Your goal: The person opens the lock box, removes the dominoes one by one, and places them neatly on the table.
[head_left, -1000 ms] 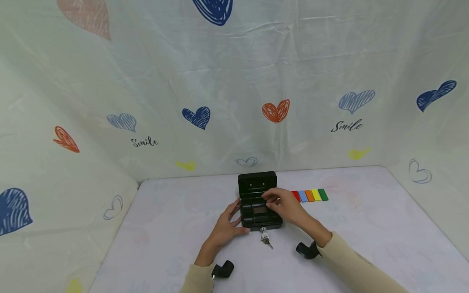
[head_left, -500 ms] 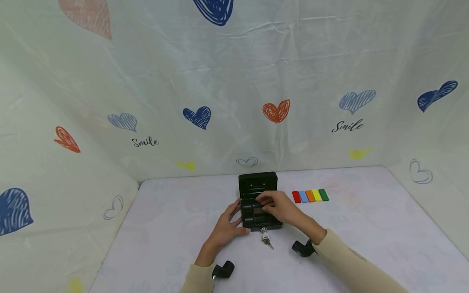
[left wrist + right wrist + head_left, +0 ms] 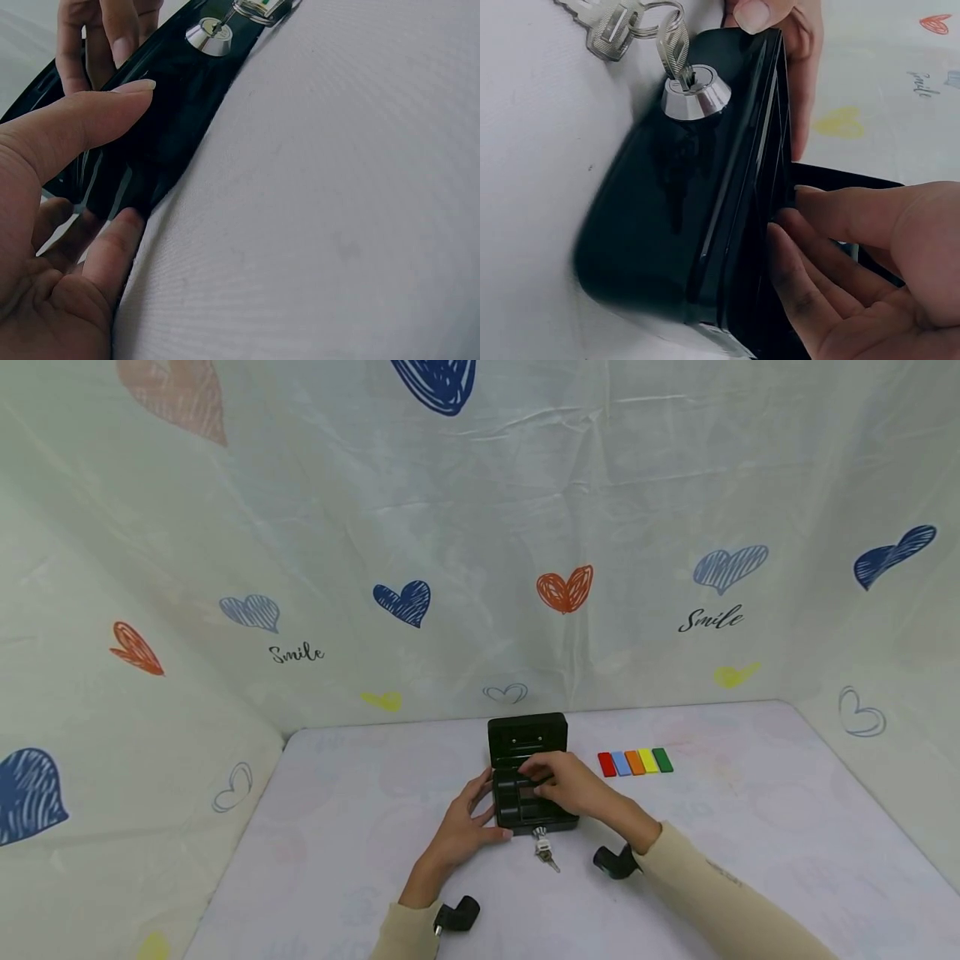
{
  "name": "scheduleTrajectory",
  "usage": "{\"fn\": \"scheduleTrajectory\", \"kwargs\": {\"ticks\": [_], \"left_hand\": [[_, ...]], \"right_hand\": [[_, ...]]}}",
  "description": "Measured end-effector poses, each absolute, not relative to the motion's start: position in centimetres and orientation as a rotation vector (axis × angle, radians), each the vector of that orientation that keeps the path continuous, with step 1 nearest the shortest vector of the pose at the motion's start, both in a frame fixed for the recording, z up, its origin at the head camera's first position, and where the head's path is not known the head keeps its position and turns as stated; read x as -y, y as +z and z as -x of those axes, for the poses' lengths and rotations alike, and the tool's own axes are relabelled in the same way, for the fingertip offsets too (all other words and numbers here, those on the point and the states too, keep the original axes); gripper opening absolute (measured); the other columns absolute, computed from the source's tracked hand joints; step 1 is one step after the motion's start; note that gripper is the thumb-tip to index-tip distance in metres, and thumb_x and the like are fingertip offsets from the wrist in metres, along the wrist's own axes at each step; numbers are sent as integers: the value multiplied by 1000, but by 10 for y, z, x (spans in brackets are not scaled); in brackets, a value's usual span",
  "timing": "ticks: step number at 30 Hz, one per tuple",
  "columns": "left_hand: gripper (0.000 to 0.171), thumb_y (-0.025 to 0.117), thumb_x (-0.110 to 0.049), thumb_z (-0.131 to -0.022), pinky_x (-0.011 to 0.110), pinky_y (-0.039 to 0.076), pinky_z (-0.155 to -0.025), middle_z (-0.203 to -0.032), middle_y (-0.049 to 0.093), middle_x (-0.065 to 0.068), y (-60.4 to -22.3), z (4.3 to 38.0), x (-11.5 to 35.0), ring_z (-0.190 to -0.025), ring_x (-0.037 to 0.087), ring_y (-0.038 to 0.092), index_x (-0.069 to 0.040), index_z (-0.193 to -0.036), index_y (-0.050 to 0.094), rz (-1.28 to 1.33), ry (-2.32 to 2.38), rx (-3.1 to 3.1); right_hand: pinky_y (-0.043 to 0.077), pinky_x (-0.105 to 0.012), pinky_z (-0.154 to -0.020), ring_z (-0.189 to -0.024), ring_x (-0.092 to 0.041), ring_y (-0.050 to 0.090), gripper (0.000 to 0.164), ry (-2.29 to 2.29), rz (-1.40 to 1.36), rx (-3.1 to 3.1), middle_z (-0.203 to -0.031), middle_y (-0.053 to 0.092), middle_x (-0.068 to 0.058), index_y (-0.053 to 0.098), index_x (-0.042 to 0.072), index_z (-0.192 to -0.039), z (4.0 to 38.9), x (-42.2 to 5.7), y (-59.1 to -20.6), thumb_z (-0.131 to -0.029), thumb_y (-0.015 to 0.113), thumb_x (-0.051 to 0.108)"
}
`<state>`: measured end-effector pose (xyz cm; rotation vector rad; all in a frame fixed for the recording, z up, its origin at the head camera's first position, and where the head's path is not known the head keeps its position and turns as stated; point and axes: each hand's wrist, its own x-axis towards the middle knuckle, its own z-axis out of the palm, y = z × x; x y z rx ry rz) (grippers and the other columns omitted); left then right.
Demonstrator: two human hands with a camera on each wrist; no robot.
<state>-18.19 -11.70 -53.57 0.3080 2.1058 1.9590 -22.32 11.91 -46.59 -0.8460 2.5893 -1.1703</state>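
A black cash box (image 3: 517,817) stands on the table with its lid (image 3: 527,731) raised at the back. My left hand (image 3: 461,831) holds its left side, thumb on the front wall and fingers round the side. My right hand (image 3: 570,783) reaches over the box from the right, fingers bent down into the compartments. In the right wrist view the thumb and fingertips (image 3: 784,247) dip behind the front rim; whether they pinch anything I cannot tell. A key sits in the silver lock (image 3: 697,101) on the front, and more keys (image 3: 546,853) hang from its ring.
Right of the box lies a row of coloured strips: red (image 3: 607,765), light blue (image 3: 621,763), orange (image 3: 635,762), yellow (image 3: 648,760) and green (image 3: 662,760). A white cloth wall (image 3: 465,652) printed with hearts rises behind the table (image 3: 360,793).
My right hand has shifted left over the box, from its right side towards the middle. The left hand, the box and the strips have stayed in place.
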Motion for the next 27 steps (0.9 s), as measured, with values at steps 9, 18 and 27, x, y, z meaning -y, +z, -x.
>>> {"fn": "scheduleTrajectory", "kwargs": {"ticks": [9, 18, 27], "left_hand": [[108, 85, 11, -79, 32, 47, -118, -171, 27, 19, -536, 182, 117, -159, 40, 25, -6, -168, 26, -301, 1954, -2112], [107, 86, 9, -80, 34, 47, -118, -171, 28, 18, -537, 182, 117, -159, 39, 26, -8, -168, 27, -289, 1944, -2119], [107, 85, 9, -79, 34, 46, -118, -171, 29, 19, -537, 182, 117, -159, 39, 26, -6, -168, 26, -298, 1955, -2114]], "right_hand": [[65, -43, -96, -105, -30, 74, 30, -1084, 847, -2587, -119, 74, -18, 72, -3, -122, 226, -117, -463, -93, 72, -10], [64, -46, -98, -106, -31, 73, 30, -975, 853, -2593, -116, 76, -17, 72, -3, -123, 225, -112, -456, -93, 73, -9], [64, -43, -96, -101, -26, 74, 25, -972, 875, -2585, -109, 77, -13, 74, -3, -118, 227, -112, -458, -94, 72, -9]]}}
